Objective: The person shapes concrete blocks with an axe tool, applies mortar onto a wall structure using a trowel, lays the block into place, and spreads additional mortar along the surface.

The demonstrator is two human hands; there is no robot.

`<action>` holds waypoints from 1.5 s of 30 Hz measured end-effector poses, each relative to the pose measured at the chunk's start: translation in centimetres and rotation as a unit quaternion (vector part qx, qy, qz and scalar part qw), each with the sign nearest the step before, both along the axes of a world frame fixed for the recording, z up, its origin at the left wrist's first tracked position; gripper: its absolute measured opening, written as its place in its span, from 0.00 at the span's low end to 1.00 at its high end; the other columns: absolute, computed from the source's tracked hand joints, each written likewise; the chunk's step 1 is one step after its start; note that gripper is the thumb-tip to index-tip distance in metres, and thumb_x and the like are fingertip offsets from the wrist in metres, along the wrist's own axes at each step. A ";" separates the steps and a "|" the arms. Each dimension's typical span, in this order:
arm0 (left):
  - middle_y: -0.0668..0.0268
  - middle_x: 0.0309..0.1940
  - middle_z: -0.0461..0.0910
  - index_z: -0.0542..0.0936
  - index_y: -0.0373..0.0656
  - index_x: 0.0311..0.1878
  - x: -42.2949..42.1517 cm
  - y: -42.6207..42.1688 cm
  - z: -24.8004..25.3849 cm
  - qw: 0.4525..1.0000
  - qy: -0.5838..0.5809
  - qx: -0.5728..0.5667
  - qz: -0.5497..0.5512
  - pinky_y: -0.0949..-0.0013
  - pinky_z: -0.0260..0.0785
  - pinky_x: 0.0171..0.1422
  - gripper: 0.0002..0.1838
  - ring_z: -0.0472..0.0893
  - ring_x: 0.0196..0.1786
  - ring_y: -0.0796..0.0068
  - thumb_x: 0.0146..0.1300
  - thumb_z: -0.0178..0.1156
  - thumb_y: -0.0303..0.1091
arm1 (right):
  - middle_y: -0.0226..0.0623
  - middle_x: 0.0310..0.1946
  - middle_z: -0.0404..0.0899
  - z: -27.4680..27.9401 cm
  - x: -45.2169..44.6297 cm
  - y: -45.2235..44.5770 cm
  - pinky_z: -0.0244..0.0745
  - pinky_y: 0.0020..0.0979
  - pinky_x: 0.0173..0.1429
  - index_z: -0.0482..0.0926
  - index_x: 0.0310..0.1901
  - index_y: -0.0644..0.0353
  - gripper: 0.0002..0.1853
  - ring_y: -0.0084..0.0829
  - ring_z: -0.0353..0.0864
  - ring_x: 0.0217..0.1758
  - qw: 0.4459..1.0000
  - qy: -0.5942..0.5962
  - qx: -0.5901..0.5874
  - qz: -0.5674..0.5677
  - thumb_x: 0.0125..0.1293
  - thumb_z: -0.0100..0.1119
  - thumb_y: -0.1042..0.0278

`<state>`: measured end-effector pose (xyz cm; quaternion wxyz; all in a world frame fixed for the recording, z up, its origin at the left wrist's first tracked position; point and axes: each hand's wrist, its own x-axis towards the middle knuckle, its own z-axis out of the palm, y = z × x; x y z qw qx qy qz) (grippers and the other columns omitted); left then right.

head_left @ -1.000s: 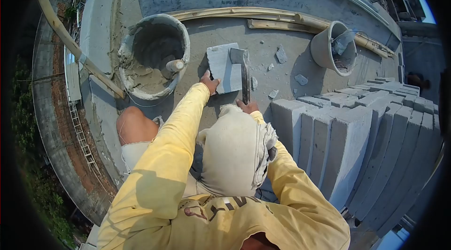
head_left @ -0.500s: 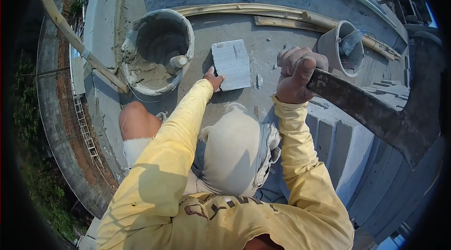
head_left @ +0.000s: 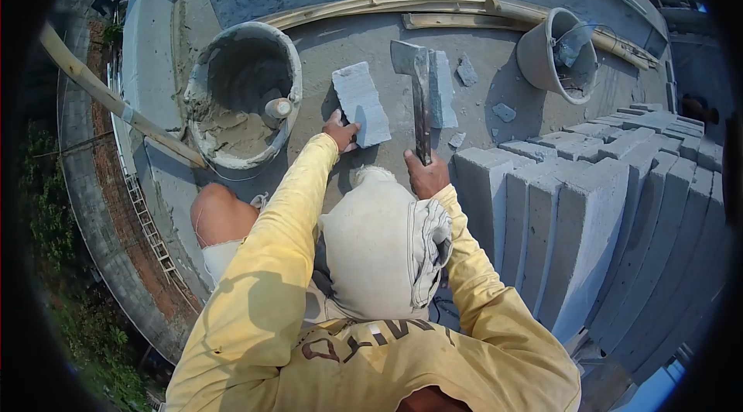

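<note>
My left hand (head_left: 340, 132) grips the lower left edge of a pale grey block piece (head_left: 361, 104) on the concrete floor. Its right edge is rough and broken. My right hand (head_left: 427, 176) is wrapped round the handle of a dark metal hatchet (head_left: 421, 114), whose broad head points away from me. Just right of the hatchet lies a second, narrower block piece (head_left: 443, 90), partly behind the head. Small broken chips (head_left: 467, 71) are scattered farther right.
A mortar-crusted bucket (head_left: 292, 63) with wet mortar and a tool handle stands left. At right are a pale bucket (head_left: 534, 63) and several stacked grey blocks (head_left: 576, 218). Bamboo poles (head_left: 348, 8) lie behind. A drop lies beyond the left ledge (head_left: 155, 63).
My right hand has swung the hatchet down from raised at the right to beside the block. The single block is now in two pieces, apart, with new chips around.
</note>
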<state>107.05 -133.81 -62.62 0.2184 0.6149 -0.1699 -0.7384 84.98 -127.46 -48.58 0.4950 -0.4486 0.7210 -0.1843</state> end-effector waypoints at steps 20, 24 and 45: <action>0.51 0.69 0.57 0.38 0.46 0.74 -3.9 -0.5 4.8 0.967 -0.241 -0.071 0.030 0.53 0.59 0.68 0.58 0.63 0.69 0.55 0.50 0.69 0.40 | 0.40 0.22 0.78 -5.4 -4.8 5.6 0.73 0.36 0.37 0.80 0.36 0.63 0.26 0.31 0.78 0.27 0.992 -0.058 0.104 -0.031 0.58 0.60 0.41; 0.41 0.71 0.45 0.29 0.40 0.73 -8.5 -1.8 7.7 0.917 -0.389 -0.083 -0.035 0.56 0.49 0.75 0.70 0.53 0.73 0.46 0.41 0.74 0.48 | 0.44 0.27 0.81 -9.8 -6.6 5.5 0.74 0.38 0.42 0.81 0.34 0.63 0.28 0.37 0.81 0.32 0.981 -0.052 0.187 -0.024 0.54 0.63 0.39; 0.62 0.55 0.77 0.73 0.48 0.60 -1.1 6.4 33.7 0.820 0.385 0.180 0.382 0.49 0.63 0.65 0.34 0.76 0.57 0.57 0.49 0.62 0.51 | 0.41 0.38 0.83 16.3 -5.4 1.4 0.76 0.31 0.45 0.80 0.47 0.61 0.24 0.29 0.81 0.43 0.967 -0.130 0.200 -0.088 0.58 0.64 0.49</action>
